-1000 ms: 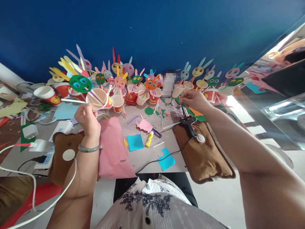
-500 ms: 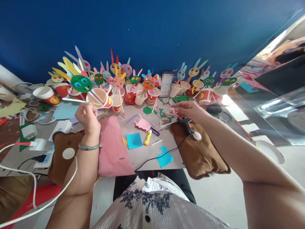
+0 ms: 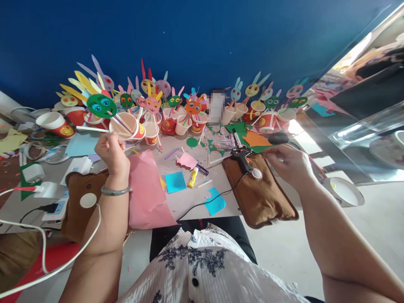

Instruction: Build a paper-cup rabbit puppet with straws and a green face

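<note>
My left hand (image 3: 111,152) is closed at the edge of a red-and-white paper cup (image 3: 139,130), tilted with its mouth towards me. A green paper face (image 3: 102,106) with long yellow ears stands on a stick in this cup. A white paper stick (image 3: 91,129) juts out leftward beside my fingers. My right hand (image 3: 287,165) hovers at the right side of a brown plush hot-water bag (image 3: 268,193), its fingers stretched and loosely apart; I make out nothing held. Left of it, a black hot glue gun (image 3: 242,162) lies on the bag.
Several cups with paper rabbit faces (image 3: 193,107) line the blue wall (image 3: 202,42). On the table lie pink paper (image 3: 147,193), blue squares (image 3: 176,182), a glue stick (image 3: 192,177), orange paper (image 3: 257,138) and green scraps. A second brown bag (image 3: 85,212) and power strips sit at left, with cables.
My right hand has moved right and towards me, from the green scraps past the glue gun, uncovering the orange paper. My left hand stays at the cup. The view has shifted slightly.
</note>
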The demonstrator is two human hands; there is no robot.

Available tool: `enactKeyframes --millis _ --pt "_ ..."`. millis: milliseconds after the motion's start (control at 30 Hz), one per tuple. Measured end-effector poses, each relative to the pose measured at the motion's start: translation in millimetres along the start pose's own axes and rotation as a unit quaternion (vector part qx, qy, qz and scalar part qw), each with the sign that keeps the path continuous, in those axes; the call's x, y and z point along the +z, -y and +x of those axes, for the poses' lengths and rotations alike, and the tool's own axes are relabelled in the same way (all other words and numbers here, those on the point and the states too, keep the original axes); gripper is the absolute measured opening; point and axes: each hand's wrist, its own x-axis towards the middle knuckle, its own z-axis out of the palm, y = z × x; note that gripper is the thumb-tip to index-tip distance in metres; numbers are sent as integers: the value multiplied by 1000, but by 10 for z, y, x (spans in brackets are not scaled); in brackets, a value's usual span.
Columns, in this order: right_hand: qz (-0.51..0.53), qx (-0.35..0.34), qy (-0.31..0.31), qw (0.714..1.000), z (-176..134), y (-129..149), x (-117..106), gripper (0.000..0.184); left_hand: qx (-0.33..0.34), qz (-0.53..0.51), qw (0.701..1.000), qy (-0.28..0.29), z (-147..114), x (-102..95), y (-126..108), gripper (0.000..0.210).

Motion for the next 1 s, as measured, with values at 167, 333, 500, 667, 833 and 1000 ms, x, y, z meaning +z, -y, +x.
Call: enactKeyframes --millis 167,333,500,667,833,1000 --pt "-146 93 75 982 -12 -627 78 26 -17 24 1000 1 -12 5 -24 32" --pt "-144 109 101 978 54 -820 346 38 -12 26 1000 -4 -23 33 -29 33" --pt "-127 92 29 987 -65 -761 458 25 -14 36 999 8 -19 15 -15 33" --pt "-119 97 -61 986 -228 -790 339 24 -8 36 999 9 -24 21 -1 36" --pt "-123 135 -104 978 -295 -949 231 21 -13 41 999 0 -20 28 13 44" --pt "-131 164 -106 972 -290 -1068 198 19 -25 29 999 -2 -8 25 -2 40"
